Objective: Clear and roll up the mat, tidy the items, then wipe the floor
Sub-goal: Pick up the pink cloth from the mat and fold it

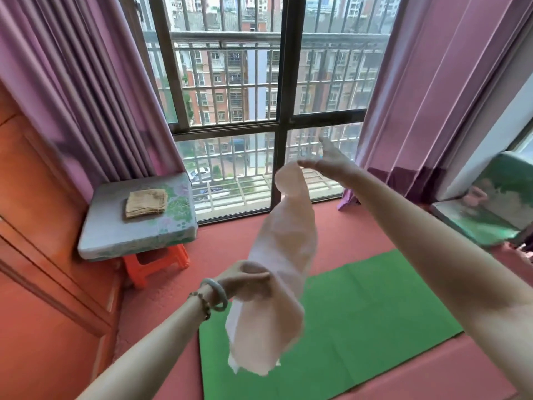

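Mid-frame, a pale cloth (281, 264) is pinched by the left hand (248, 280) while the right hand (331, 163), fingers spread open, touches its top, probably for folding above the green mat (375, 313).

Barred window (259, 96); purple curtains (86, 90); red floor (331, 226)

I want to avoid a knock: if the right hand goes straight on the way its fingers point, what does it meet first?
Probably the window glass; nothing shows between it and the right hand, though depth is unclear.

Red floor (331, 226): green mat (360, 327) flat, orange stool (155, 264) at left.
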Tool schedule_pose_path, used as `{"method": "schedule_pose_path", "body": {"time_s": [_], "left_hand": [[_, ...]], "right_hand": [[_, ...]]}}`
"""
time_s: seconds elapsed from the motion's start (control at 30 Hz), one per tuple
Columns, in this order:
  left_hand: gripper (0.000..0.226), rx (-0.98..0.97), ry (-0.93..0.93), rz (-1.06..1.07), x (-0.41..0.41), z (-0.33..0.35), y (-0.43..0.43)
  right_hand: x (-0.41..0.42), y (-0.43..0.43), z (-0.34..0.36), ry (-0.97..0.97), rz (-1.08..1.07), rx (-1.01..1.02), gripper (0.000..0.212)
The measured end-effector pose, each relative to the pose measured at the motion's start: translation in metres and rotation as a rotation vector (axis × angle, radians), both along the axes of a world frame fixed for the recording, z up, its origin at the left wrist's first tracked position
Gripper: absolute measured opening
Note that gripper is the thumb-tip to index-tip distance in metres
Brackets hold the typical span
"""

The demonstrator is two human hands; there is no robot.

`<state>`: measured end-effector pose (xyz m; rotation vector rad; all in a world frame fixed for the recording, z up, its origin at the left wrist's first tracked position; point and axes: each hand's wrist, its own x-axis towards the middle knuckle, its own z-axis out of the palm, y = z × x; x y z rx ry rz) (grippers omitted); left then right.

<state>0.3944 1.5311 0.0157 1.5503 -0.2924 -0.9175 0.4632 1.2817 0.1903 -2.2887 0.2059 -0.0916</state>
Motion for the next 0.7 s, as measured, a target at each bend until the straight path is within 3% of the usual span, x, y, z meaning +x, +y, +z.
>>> {"method": "schedule_pose_path", "body": {"time_s": [0.07, 0.17, 0.3, 0.43, 0.5, 0.6, 0.7], "left_hand": [[0.025, -0.113, 0.114, 0.07, 0.008, 0.01, -0.003], [0.044, -0.153, 0.118, 0.073, 0.021, 0.022, -0.007], [0.052, -0.175, 0.164, 0.062, 0.033, 0.032, -0.008], [0.053, -0.2, 0.261, 0.04, 0.036, 0.037, -0.004], [0.051, -0.112, 0.214, 0.026, 0.037, 0.042, 0.0], [0.041, 0.079, 0.125, 0.08, 0.041, 0.052, 0.011], [0.029, 0.143, 0.207, 0.162, 0.044, 0.054, 0.019]], "right_hand": [[-0.014, 0.005, -0.031, 0.05, 0.061, -0.111, 0.075], [-0.05, 0.02, -0.063, 0.211, 0.299, -0.109, 0.058], [-0.089, 0.038, -0.106, 0.458, 0.522, -0.18, 0.071], [-0.089, 0.048, -0.137, 0.28, 0.475, -0.264, 0.033], [-0.082, 0.05, -0.138, 0.209, 0.437, -0.264, 0.016], [-0.074, 0.055, -0.128, 0.202, 0.471, -0.341, 0.012], [-0.068, 0.063, -0.122, 0.235, 0.497, -0.471, 0.023]]}}
